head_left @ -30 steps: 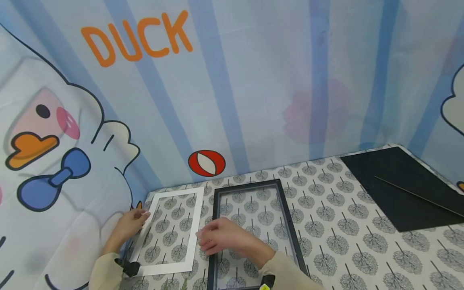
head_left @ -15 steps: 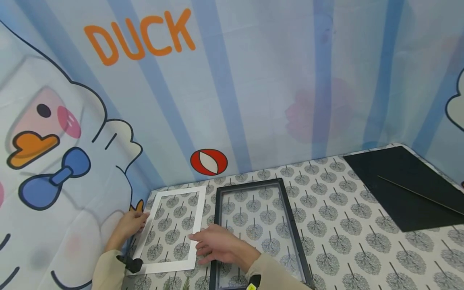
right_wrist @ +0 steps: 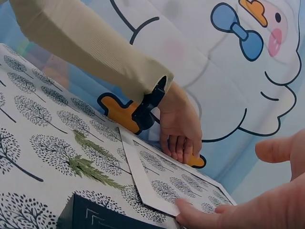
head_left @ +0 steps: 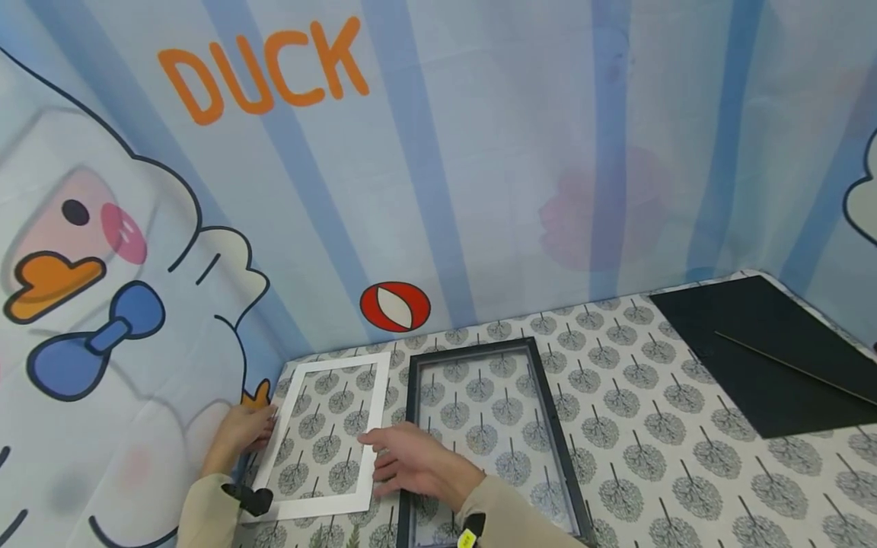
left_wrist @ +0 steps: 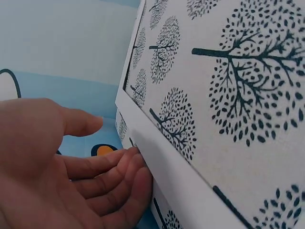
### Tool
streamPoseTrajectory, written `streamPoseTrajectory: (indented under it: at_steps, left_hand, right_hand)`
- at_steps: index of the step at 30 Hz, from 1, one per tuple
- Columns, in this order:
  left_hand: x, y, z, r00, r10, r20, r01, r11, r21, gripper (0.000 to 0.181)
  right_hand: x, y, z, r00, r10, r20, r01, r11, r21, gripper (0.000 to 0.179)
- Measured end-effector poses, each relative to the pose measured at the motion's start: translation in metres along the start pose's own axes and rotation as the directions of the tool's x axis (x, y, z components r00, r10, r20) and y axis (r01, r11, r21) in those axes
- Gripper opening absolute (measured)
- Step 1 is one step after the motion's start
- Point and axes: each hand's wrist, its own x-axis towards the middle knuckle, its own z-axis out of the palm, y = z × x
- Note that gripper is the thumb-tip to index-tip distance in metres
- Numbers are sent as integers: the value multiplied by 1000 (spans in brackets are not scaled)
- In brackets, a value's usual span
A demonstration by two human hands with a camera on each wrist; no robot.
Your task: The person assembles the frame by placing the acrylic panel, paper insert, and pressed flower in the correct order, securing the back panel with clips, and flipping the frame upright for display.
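Note:
A white rectangular mat border (head_left: pixel 315 505), open in the middle, lies on the tree-print cloth at the left. My left hand (head_left: pixel 241 435) is at its left side; in the left wrist view the fingertips (left_wrist: pixel 131 164) touch the border's edge, with the thumb raised apart. On the opposite side, my right hand (head_left: pixel 418 460) reaches over the left bar of a black frame (head_left: pixel 473 348) with a clear pane. Its forefinger is extended at the mat's right border, and in the right wrist view the thumb (right_wrist: pixel 274 150) stands away from the fingers.
A black board (head_left: pixel 726 312) lies at the far right with a thin stick (head_left: pixel 788 367) across it. Green leafy sprigs (right_wrist: pixel 90 167) lie near the mat's front edge. A duck-print curtain (head_left: pixel 507 152) stands behind and to the left.
My right hand has moved left, from over the black frame's left bar to the mat's right border, and its forefinger has straightened. My left hand has shifted slightly down along the mat's left side.

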Motion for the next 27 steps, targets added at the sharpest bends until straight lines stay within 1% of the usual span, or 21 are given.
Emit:
streamPoseTrajectory:
  at_steps: [2,4,6,8,9,12,16,19,22,27]
  left_hand:
    - [-3,2,1,1000,-6,-8,6,1000,9,38]
    - [-5,2,2,1000,-9,-12,9,999,31,36]
    - [-6,2,3,1000,-12,-16,13,998,57,36]
    - [-6,2,3,1000,-14,-12,15,997,73,36]
    - [-6,2,3,1000,-13,-9,13,997,76,35]
    - [-5,3,2,1000,-12,-2,12,997,74,34]
    - [-5,3,2,1000,-13,10,13,999,47,34]
    - [-4,4,2,1000,-2,24,1,1000,30,32]
    - [-4,5,3,999,10,34,-11,1000,17,32]
    - [-6,7,4,998,41,55,-41,999,7,44]
  right_hand:
    - [2,1,3,999,-13,-33,13,1000,-3,81]
    - [4,3,6,998,-22,-62,22,1000,-6,85]
    - [5,3,10,997,-23,-74,22,1000,-17,87]
    - [5,3,13,997,-26,-73,24,999,-33,84]
    - [5,3,14,996,-32,-77,29,998,-48,81]
    - [4,3,15,991,-73,-108,59,991,-123,62]
    - [0,1,11,976,-150,-160,110,966,-235,32]
    - [-4,-2,6,971,-175,-163,130,958,-256,24]
    - [-6,-4,2,973,-171,-155,131,963,-237,25]
    - [-8,-6,-2,975,-169,-146,140,972,-191,21]
